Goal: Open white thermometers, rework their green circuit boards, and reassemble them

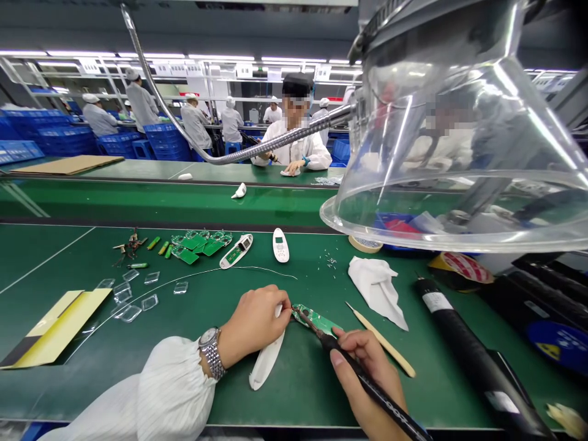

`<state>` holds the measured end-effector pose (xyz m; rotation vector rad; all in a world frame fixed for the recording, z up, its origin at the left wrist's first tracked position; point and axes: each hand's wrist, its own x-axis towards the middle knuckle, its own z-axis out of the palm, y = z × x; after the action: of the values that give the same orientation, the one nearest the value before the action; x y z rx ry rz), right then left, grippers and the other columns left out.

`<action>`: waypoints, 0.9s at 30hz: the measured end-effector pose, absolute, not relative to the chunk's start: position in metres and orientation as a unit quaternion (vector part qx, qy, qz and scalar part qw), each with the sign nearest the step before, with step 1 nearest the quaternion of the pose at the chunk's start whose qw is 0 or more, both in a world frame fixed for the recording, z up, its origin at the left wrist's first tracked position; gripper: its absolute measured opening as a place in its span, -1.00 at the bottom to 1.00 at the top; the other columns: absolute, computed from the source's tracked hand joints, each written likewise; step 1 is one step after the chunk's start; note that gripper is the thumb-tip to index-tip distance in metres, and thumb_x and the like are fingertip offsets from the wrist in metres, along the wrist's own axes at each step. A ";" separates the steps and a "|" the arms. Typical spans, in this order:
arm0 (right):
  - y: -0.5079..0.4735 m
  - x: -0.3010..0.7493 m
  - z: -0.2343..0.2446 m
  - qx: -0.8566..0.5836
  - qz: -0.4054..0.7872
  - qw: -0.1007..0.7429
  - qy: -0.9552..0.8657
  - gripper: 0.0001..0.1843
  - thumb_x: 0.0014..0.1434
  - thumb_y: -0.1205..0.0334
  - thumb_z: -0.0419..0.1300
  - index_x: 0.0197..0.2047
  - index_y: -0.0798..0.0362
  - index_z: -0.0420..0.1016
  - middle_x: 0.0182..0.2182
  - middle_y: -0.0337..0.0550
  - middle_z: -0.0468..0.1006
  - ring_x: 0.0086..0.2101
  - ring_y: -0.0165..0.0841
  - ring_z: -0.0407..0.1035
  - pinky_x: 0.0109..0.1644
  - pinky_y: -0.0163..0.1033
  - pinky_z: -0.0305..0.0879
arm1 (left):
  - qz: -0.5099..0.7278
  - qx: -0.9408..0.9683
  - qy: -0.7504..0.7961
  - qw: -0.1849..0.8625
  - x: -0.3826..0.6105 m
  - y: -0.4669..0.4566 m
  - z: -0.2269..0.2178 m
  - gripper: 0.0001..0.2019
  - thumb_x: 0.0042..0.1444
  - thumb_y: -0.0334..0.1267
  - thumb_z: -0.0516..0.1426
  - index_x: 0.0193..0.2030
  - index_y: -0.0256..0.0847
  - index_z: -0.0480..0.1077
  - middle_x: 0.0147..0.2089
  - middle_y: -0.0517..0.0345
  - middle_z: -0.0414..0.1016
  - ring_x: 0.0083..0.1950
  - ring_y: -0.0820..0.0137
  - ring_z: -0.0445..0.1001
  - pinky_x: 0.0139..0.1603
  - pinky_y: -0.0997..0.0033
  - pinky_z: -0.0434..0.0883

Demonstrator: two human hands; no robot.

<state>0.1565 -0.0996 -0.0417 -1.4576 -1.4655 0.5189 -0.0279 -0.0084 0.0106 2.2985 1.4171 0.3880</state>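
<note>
Beyond a flat green workbench [312,392], co-workers in white coats [193,119] are seen. At far left, a yellow-and-black card [78,321] is laid near rectangular clear plastic covers [149,302]. Farther right, a long white plastic shell [269,361] is partly covered by the left hand [255,321], whose fingertips are pinched together; what they grip cannot be told. Beside them, at a narrow green circuit board [321,320]'s left end, the tip of a black-handled soldering iron [331,344] is held, its handle gripped by the right hand [367,367]'s closed fingers. Rightward, a pointed pale wooden stick [381,340] is laid.
</note>
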 end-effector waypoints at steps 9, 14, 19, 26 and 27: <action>-0.097 0.156 -0.037 -0.582 0.184 0.492 -0.621 -0.88 0.13 0.15 0.09 -0.39 -0.03 0.23 -0.46 -0.21 0.49 -0.18 -0.25 0.45 -0.17 -0.26 0.40 | 0.146 0.822 0.510 0.209 -0.028 -0.007 0.009 -0.82 0.07 -0.23 0.00 -0.38 -0.11 0.42 -0.29 0.18 0.48 -0.30 0.34 0.43 -0.33 0.40 0.22; -0.099 0.156 -0.040 -0.575 0.206 0.509 -0.606 -0.88 0.12 0.16 0.09 -0.40 -0.03 0.22 -0.45 -0.23 0.48 -0.17 -0.27 0.45 -0.17 -0.29 0.39 | 0.150 0.822 0.508 0.209 -0.028 -0.008 0.008 -0.82 0.08 -0.23 -0.01 -0.38 -0.11 0.41 -0.29 0.19 0.48 -0.31 0.36 0.43 -0.33 0.40 0.22; -0.097 0.153 -0.034 -0.585 0.193 0.484 -0.621 -0.87 0.11 0.16 0.09 -0.41 -0.04 0.21 -0.52 -0.28 0.46 -0.20 -0.28 0.45 -0.15 -0.28 0.39 | 0.148 0.820 0.509 0.215 -0.028 -0.008 0.008 -0.82 0.09 -0.22 -0.01 -0.37 -0.11 0.41 -0.29 0.20 0.47 -0.31 0.35 0.42 -0.33 0.40 0.22; -0.096 0.154 -0.034 -0.592 0.200 0.473 -0.622 -0.86 0.13 0.14 0.08 -0.40 -0.04 0.21 -0.50 -0.26 0.47 -0.18 -0.26 0.45 -0.17 -0.29 0.38 | 0.151 0.818 0.511 0.217 -0.028 -0.008 0.009 -0.82 0.09 -0.22 0.00 -0.38 -0.11 0.41 -0.29 0.19 0.47 -0.31 0.36 0.42 -0.32 0.39 0.23; -0.097 0.155 -0.036 -0.590 0.202 0.480 -0.617 -0.86 0.13 0.14 0.08 -0.40 -0.03 0.22 -0.50 -0.25 0.46 -0.17 -0.26 0.45 -0.18 -0.30 0.38 | 0.152 0.818 0.511 0.219 -0.028 -0.008 0.009 -0.82 0.09 -0.22 -0.01 -0.38 -0.11 0.41 -0.29 0.19 0.47 -0.31 0.36 0.42 -0.32 0.39 0.23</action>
<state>0.1549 -0.0968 -0.0360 -1.4397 -1.5045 0.4924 -0.0283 -0.0082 0.0095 2.2627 1.4137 0.4196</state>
